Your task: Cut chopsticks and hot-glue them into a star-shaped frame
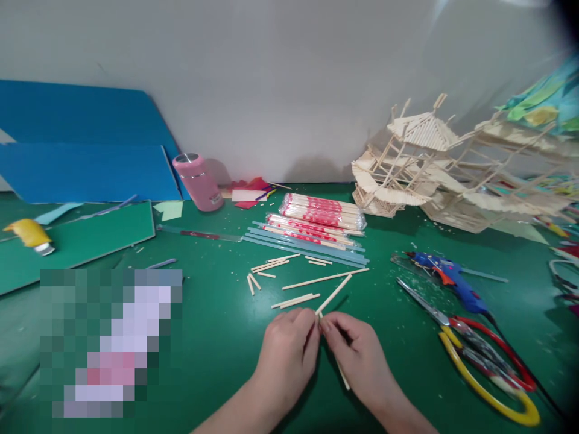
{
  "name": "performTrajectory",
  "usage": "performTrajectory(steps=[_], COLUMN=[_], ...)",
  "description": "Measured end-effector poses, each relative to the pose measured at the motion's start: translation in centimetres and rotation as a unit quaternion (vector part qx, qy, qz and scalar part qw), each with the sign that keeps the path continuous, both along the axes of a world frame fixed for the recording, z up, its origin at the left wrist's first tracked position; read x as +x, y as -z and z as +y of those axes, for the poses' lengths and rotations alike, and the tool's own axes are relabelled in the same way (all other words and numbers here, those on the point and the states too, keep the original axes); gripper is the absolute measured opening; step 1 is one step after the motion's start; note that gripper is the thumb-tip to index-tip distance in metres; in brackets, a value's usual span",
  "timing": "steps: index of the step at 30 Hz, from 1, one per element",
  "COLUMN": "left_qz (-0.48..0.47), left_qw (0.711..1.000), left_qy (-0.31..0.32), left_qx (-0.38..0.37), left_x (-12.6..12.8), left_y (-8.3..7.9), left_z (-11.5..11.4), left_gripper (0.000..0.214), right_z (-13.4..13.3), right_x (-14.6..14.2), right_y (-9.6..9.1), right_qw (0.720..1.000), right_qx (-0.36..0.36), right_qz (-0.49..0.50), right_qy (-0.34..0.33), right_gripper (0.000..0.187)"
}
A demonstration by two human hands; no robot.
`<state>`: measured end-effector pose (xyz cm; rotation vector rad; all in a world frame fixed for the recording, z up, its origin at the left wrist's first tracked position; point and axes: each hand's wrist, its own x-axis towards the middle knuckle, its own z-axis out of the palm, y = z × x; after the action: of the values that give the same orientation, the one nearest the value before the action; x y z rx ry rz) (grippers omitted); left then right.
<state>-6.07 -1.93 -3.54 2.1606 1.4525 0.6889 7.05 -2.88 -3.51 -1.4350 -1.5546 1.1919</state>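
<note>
My left hand (289,349) and my right hand (357,355) meet low in the middle over the green table (212,337). Both are pinched closed on thin wooden sticks. One stick (335,294) runs up and to the right from the left fingertips. Another stick (342,375) pokes down below my right hand. Loose cut sticks (296,300) lie just beyond my fingers.
Wrapped chopstick packs (319,218) and pale blue strips lie behind. A stick-built model (407,163) stands at the right rear. A blue glue gun (452,280) and scissors (479,355) lie right. A pink bottle (198,182), blue boards (85,144) and a green mat (76,235) sit left.
</note>
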Motion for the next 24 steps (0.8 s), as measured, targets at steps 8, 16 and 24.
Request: performTrajectory(steps=[8, 16, 24], left_qz=[0.013, -0.001, -0.024], left_qw=[1.0, 1.0, 0.999], left_qy=[-0.003, 0.001, -0.024], left_qx=[0.007, -0.004, -0.015], left_x=[0.07, -0.12, -0.03], left_y=[-0.12, -0.09, -0.2], left_z=[0.1, -0.03, 0.16], left_gripper=[0.024, 0.024, 0.024], right_z=[-0.02, -0.19, 0.03], right_x=[-0.17, -0.07, 0.0], right_y=[-0.04, 0.08, -0.14], right_qw=[1.0, 1.0, 1.0], right_qx=[0.006, 0.008, 0.021], right_qz=[-0.002, -0.008, 0.0], right_qy=[0.006, 0.003, 0.002], right_gripper=[0.033, 0.033, 0.031])
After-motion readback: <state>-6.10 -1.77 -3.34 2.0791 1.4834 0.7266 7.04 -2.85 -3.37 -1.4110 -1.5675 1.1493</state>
